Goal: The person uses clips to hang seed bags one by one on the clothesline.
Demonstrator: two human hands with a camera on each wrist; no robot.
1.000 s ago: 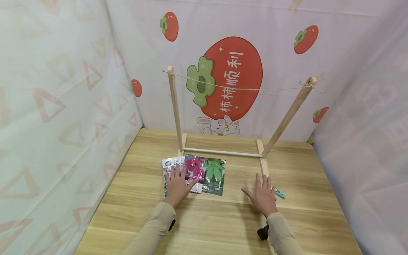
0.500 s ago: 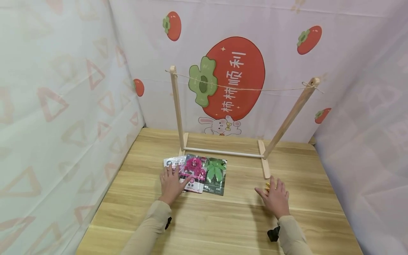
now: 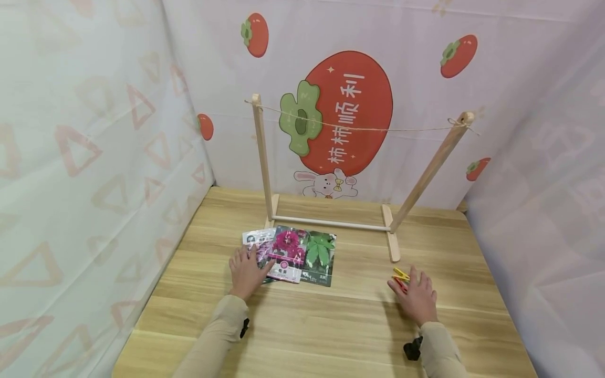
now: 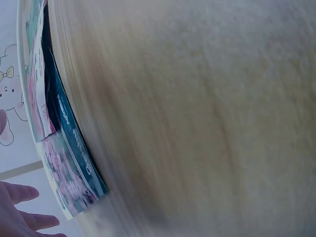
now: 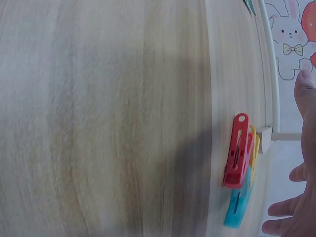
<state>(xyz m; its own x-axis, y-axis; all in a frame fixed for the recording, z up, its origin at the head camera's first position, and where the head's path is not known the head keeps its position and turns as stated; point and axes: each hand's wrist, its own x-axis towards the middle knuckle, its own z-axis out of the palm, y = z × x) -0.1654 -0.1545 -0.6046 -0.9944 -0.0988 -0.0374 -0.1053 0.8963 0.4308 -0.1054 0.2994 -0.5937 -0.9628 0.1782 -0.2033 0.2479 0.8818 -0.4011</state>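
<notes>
Left hand [image 3: 248, 273] and right hand [image 3: 418, 298], fingers loosely spread, nothing gripped, over a wooden table [image 3: 321, 331] with three picture packets [image 3: 289, 254] and at least three clothes pegs [image 3: 402, 274].

Left hand partly over the left end of the overlapping packets, contact impossible to tell: one packet with pinkish-purple flowers at left, one with magenta flowers on top in the middle, one with green leaves at right. Right hand just above the heaped pegs: red, yellow and blue, the blue hidden from the head view. Beyond, one wooden frame [image 3: 430, 176]: two posts, two feet, one low white bar [image 3: 331, 224] behind the packets, one string [image 3: 364, 129] between post tops. Right foot just past the pegs; left foot partly covered by packets. Farther back, one pale backdrop [image 3: 402, 31] with five printed red fruits and one rabbit.
</notes>
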